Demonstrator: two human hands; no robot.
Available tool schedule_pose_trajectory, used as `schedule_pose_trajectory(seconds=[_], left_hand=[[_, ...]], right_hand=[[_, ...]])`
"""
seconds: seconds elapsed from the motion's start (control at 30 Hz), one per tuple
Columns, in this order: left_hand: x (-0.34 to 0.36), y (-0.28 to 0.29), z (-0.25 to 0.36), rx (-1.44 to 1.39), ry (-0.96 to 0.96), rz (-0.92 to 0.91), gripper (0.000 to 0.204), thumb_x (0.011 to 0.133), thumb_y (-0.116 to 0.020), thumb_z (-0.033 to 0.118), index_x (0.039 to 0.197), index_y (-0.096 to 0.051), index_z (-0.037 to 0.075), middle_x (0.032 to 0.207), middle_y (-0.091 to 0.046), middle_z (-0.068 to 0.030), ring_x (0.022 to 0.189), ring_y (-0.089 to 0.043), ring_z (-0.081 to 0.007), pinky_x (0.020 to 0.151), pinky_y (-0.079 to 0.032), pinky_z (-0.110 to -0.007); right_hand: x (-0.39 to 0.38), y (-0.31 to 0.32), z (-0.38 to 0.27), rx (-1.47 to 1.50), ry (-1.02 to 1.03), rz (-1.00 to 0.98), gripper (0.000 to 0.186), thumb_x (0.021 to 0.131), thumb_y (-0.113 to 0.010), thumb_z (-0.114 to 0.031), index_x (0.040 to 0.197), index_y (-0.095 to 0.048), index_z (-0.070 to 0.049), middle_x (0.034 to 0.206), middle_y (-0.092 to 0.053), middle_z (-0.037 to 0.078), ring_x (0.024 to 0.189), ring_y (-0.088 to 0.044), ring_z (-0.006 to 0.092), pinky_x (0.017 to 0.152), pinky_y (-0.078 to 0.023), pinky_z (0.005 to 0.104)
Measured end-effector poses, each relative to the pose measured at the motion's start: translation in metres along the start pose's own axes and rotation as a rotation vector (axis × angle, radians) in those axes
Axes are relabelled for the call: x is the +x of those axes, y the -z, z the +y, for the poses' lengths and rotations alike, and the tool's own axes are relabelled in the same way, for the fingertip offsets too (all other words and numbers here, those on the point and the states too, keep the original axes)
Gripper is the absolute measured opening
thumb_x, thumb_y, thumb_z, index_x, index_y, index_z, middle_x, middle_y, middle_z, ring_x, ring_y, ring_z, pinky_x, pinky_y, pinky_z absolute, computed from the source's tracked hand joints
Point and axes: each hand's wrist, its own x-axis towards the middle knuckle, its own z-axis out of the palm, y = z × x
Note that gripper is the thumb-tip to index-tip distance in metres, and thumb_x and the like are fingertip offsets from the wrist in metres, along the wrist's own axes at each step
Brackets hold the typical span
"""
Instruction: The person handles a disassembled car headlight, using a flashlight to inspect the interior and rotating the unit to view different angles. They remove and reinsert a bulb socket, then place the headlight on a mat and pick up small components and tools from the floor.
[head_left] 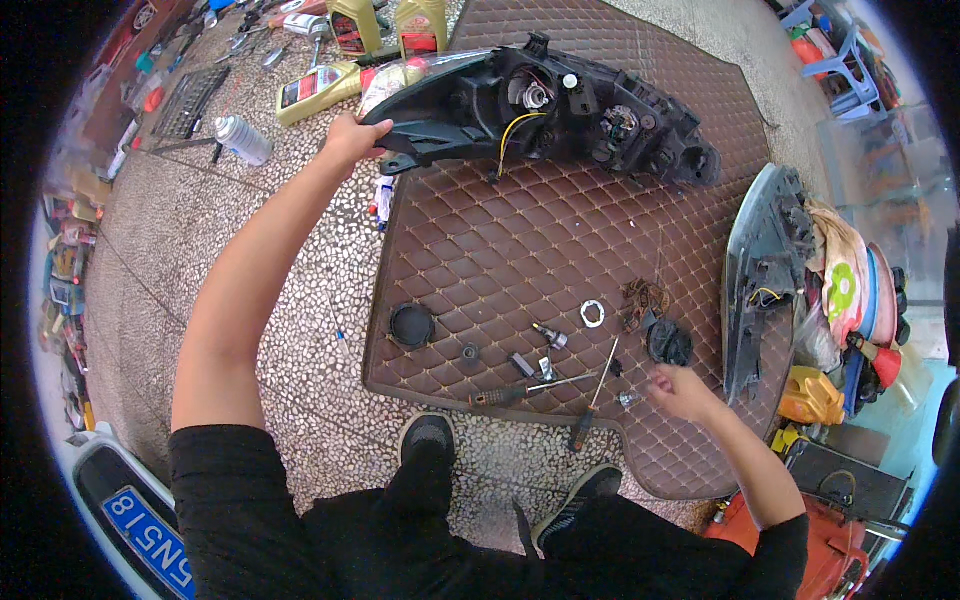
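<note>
A black car headlight housing lies at the far side of the brown quilted mat, its back up and a yellow wire looping out. My left hand grips its left end. Low over the mat's near right part, my right hand is closed and slightly blurred; anything in its fingers is hidden. Beside it are a black round cap and a small shiny piece. Two screwdrivers, a bulb, a white ring and another round black cap lie closer to the middle and left.
A second headlight stands along the mat's right edge. Yellow oil bottles and a spray can are at the far left on the speckled floor. A yellow jug and a red case sit at the right.
</note>
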Motion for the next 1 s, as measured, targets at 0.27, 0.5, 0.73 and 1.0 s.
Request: schedule_pose_trajectory(seconds=[0.27, 0.5, 0.73, 1.0], left_hand=[[-0.034, -0.003, 0.011, 0.056, 0.016, 0.055, 0.041, 0.085, -0.076, 0.019, 0.101, -0.057, -0.014, 0.096, -0.065, -0.0173, 0.079, -0.070, -0.0235, 0.060, -0.062, -0.030], [-0.067, -0.007, 0.007, -0.040, 0.099, -0.031, 0.033, 0.087, -0.074, 0.016, 0.102, -0.062, -0.011, 0.097, -0.066, -0.0141, 0.084, -0.068, -0.0206, 0.065, -0.061, -0.029], [-0.089, -0.012, -0.002, -0.091, 0.110, -0.081, 0.033, 0.088, -0.073, 0.014, 0.101, -0.059, -0.013, 0.097, -0.065, -0.0154, 0.083, -0.068, -0.0209, 0.067, -0.061, -0.029], [-0.105, -0.021, -0.009, -0.135, 0.140, -0.070, 0.035, 0.089, -0.073, 0.016, 0.101, -0.057, -0.012, 0.098, -0.064, -0.0147, 0.083, -0.067, -0.0206, 0.068, -0.061, -0.029]], right_hand=[[0.163, -0.011, -0.074, -0.088, 0.367, 0.635, 0.051, 0.085, -0.065, -0.018, 0.130, -0.050, 0.000, 0.120, -0.056, 0.025, 0.106, -0.057, 0.0434, 0.090, -0.049, 0.0464], [0.272, -0.027, -0.105, -0.046, 0.216, 0.991, 0.028, 0.082, -0.068, -0.014, 0.108, -0.065, -0.004, 0.108, -0.062, 0.021, 0.098, -0.061, 0.0397, 0.084, -0.050, 0.0474], [0.282, -0.020, -0.099, 0.082, 0.313, 1.002, 0.007, 0.080, -0.068, -0.005, 0.085, -0.066, -0.001, 0.075, -0.067, 0.014, 0.068, -0.066, 0.0272, 0.064, -0.052, 0.0370], [0.212, -0.098, -0.145, 0.466, 0.389, 0.561, 0.015, 0.076, -0.069, -0.008, 0.090, -0.068, -0.003, 0.078, -0.070, 0.012, 0.070, -0.069, 0.0215, 0.066, -0.054, 0.0338]])
